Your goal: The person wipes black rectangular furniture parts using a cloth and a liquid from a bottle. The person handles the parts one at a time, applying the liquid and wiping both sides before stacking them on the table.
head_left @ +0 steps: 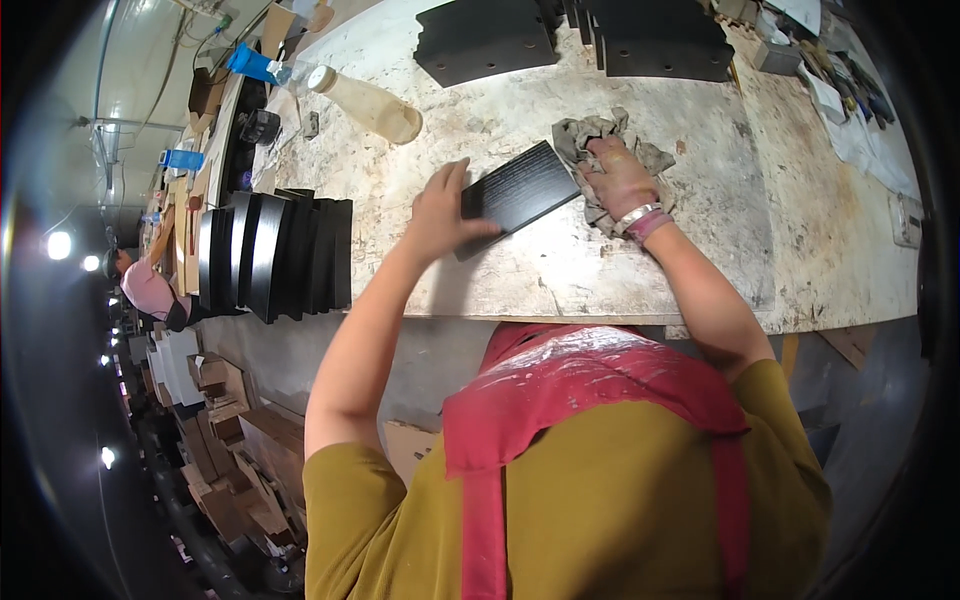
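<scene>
A black rectangular board [525,188] with a fine grain on its face sits tilted at the middle of the worktable. My left hand [440,212] grips its left end, thumb along the near side and fingers toward the far side. At the board's right end, my right hand [618,175] is closed on a crumpled grey rag [655,157]. The rag is bunched under the palm, and part of it meets the board's right corner. My fingertips on the rag are partly hidden in its folds.
A row of black boards [265,255] stands at the table's left edge. More black boards with holes [490,45] lie at the far side. A pale bottle [370,103] lies on the stained white table [700,280]. Hand tools [850,85] are at the far right. Another person [150,290] is at far left.
</scene>
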The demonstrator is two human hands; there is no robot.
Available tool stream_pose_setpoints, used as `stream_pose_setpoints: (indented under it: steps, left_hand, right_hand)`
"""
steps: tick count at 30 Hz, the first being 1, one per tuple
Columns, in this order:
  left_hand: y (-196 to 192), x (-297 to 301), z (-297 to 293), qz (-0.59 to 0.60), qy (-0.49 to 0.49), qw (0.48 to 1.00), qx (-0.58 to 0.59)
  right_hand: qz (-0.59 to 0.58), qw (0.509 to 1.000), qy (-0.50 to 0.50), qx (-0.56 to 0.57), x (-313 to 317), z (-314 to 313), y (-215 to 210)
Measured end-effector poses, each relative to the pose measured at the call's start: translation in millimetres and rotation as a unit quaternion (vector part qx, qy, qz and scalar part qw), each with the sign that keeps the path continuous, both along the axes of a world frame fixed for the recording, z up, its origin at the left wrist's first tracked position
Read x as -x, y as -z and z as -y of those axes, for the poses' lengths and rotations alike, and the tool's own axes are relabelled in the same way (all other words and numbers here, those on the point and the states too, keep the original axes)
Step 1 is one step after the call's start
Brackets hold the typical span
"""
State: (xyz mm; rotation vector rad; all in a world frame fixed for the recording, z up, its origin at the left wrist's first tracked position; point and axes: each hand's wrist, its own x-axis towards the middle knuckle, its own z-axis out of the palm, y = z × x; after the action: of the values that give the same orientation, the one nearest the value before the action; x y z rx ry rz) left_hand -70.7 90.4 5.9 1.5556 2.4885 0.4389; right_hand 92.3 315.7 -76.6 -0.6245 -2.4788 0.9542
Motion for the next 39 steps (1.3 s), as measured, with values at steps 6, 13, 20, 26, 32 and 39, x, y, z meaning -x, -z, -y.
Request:
stream_pose_setpoints:
  steps: [6,13,20,26,32,39]
  left_hand:
    - [59.1,-12.8,28.2,0.090,-0.065,0.990,-0.086]
    - [51.8,-35.0,34.4,-0.026,-0.067,0.997,0.002]
    - [18.0,-31.8,28.4,0.000,-0.124,0.988,-0.096]
    - [-146.1,40.6,149.0,-0.243,-0.235,0.928,-0.157]
    - [-160.0,141.5,298.2,-0.171,-0.400,0.900,-0.021]
    - [-124.5,165.1,307.9,-0.261,-0.353,0.898,-0.008]
  right_hand:
    - [-0.087,0.958,-0.248,-0.119,26.6,88.1,-47.4]
    - [0.056,0.996,-0.018,-0.062,-5.3,-39.6,13.4]
    - [-0.030,0.994,0.023,-0.106,-28.2,-86.5,76.1]
    - [-0.190,0.941,0.054,0.275,-35.1,-94.2,97.5]
    - [-0.008,0.998,0.012,-0.055,-27.7,-100.4,105.6]
    - [-0.146,0.984,0.029,0.101,-38.3,-101.4,105.9]
